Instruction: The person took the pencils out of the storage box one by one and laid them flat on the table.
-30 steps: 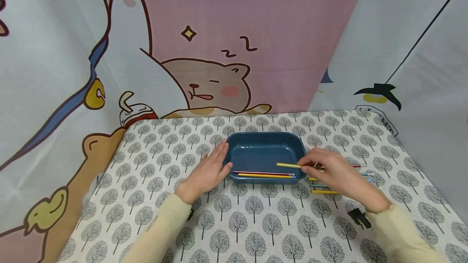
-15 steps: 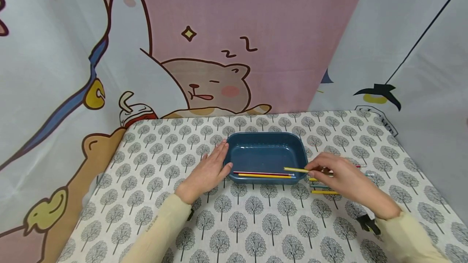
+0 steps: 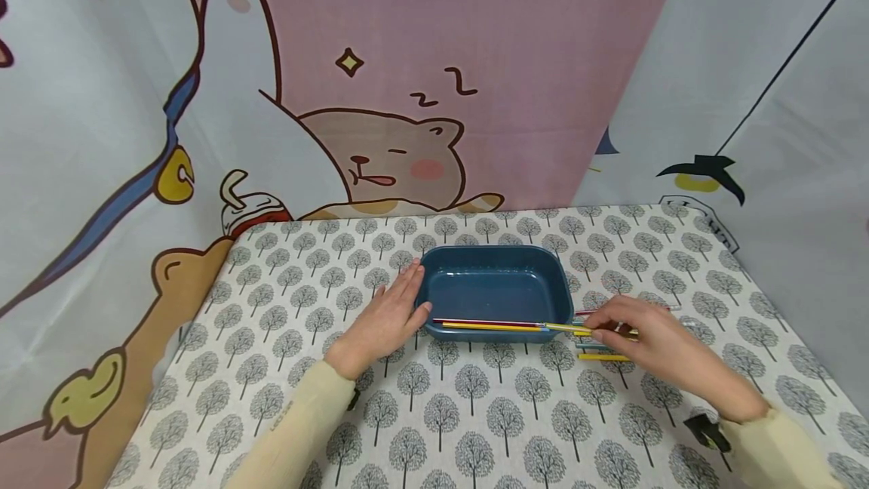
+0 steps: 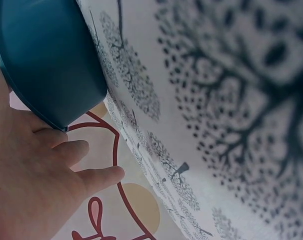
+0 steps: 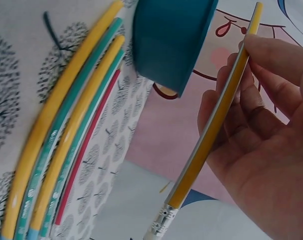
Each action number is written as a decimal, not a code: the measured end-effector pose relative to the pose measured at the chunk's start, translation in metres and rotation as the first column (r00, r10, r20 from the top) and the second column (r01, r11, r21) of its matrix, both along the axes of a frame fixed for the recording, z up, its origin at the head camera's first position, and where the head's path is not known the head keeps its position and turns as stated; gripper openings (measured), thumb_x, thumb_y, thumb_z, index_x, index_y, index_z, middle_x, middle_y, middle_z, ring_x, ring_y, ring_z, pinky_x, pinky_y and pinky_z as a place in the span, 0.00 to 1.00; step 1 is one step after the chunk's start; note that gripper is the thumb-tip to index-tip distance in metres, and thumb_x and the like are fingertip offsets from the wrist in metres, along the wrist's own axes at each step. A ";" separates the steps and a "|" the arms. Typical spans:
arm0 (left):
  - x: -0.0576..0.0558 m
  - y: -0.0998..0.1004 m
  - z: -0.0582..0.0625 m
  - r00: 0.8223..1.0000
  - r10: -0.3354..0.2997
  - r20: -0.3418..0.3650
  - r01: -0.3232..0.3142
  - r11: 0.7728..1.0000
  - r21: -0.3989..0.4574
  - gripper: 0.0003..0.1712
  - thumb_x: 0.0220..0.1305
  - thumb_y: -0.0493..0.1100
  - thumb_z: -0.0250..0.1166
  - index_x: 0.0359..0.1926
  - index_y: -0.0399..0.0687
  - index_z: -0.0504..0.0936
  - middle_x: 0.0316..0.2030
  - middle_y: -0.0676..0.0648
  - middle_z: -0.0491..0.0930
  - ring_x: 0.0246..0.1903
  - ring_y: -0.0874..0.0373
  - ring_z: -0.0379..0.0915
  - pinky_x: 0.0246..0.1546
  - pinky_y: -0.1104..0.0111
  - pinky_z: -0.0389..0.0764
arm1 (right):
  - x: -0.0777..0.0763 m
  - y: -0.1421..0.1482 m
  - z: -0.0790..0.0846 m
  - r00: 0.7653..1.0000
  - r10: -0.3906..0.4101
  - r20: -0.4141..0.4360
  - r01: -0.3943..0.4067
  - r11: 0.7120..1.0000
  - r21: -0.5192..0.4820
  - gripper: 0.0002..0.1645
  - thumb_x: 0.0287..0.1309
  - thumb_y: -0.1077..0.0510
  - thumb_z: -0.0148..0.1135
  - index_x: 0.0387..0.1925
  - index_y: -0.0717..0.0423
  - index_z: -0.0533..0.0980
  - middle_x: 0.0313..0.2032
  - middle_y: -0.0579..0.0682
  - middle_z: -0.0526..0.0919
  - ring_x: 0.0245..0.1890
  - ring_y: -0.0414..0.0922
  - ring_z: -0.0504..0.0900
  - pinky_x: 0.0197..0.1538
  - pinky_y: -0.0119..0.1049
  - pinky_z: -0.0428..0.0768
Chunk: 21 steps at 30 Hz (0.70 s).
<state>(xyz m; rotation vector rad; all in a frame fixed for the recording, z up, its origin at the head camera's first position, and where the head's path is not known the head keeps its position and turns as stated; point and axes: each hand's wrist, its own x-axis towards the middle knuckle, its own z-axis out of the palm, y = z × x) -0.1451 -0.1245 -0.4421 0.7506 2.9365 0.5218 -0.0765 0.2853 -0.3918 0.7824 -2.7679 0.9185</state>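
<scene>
My right hand (image 3: 645,338) pinches a yellow pencil (image 5: 204,142) with a pale stripe and a white eraser end. Its free tip reaches over the near right corner of a dark blue rectangular dish (image 3: 475,289). Along the dish's near side lie a dark red pencil (image 3: 475,321) and a yellow-orange pencil (image 3: 489,327). Against the dish's left end rests my left hand (image 3: 380,321), fingers extended along the outer wall and rim. In the right wrist view, yellow, green and red pencils (image 5: 87,147) lie side by side on the cloth; my right hand partly hides them in the head view.
A white cloth (image 3: 489,429) printed with dark trees covers the table. Behind it hangs a pink curtain (image 3: 543,81) with cartoon animals. A small black object (image 3: 707,432) sits at my right cuff.
My right hand has moved right and closer to me, carrying the yellow pencil from over the dish's right half to its near right corner. The left hand and dish stay put.
</scene>
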 end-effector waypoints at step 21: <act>-0.001 -0.001 -0.002 1.000 -0.005 -0.009 0.005 1.000 -0.001 0.41 0.83 0.58 0.46 0.83 0.42 0.44 0.83 0.44 0.42 0.80 0.45 0.43 0.73 0.38 0.57 | 0.010 0.025 -0.020 0.999 -0.020 0.047 0.016 0.997 0.070 0.15 0.54 0.66 0.76 0.39 0.43 0.86 0.38 0.32 0.81 0.33 0.27 0.78 0.31 0.29 0.81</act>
